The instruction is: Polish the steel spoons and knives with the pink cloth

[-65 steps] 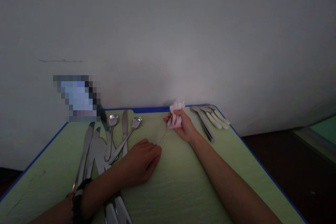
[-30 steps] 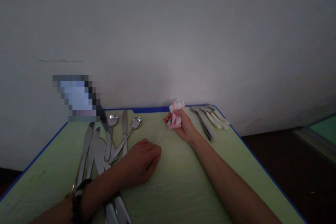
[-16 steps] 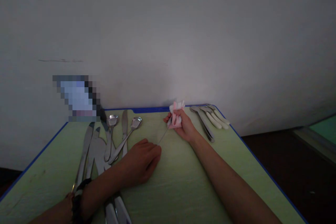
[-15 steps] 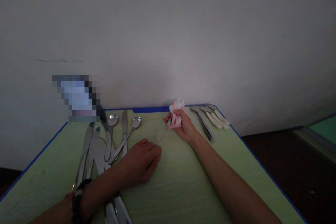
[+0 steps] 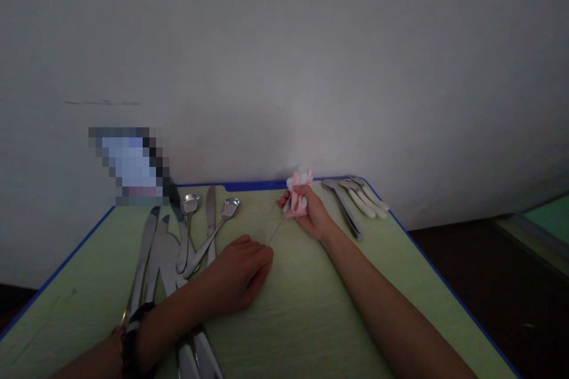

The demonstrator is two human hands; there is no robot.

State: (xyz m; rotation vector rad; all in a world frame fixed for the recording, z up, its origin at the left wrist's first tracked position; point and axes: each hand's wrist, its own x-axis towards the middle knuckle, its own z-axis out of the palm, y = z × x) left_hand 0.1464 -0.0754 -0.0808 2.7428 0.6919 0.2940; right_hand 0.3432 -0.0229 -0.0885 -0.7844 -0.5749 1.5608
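Note:
My left hand (image 5: 244,269) is closed over the near end of a thin metal piece of cutlery (image 5: 276,230), just above the table. The far end of that piece runs into a pink and white cloth (image 5: 299,206), so its kind is hidden. Bunched in my right hand (image 5: 316,216), the cloth wraps around that end, with the thumb on top. Beneath and beside my left forearm lie several table knives (image 5: 146,249) and two metal spoons (image 5: 230,208). Right of my right hand rest some dark-handled spoons (image 5: 342,207) and cream-handled forks (image 5: 364,201).
The light green table (image 5: 302,320) has a blue edge and stands against a grey wall (image 5: 284,71). At the back left, a blurred-out phone-like screen (image 5: 131,166) leans upright. Dark floor (image 5: 480,260) shows beyond the right edge.
Both hands stay almost where they were. The thin cutlery shaft between them catches slightly more light; the cloth and the laid-out cutlery have not moved.

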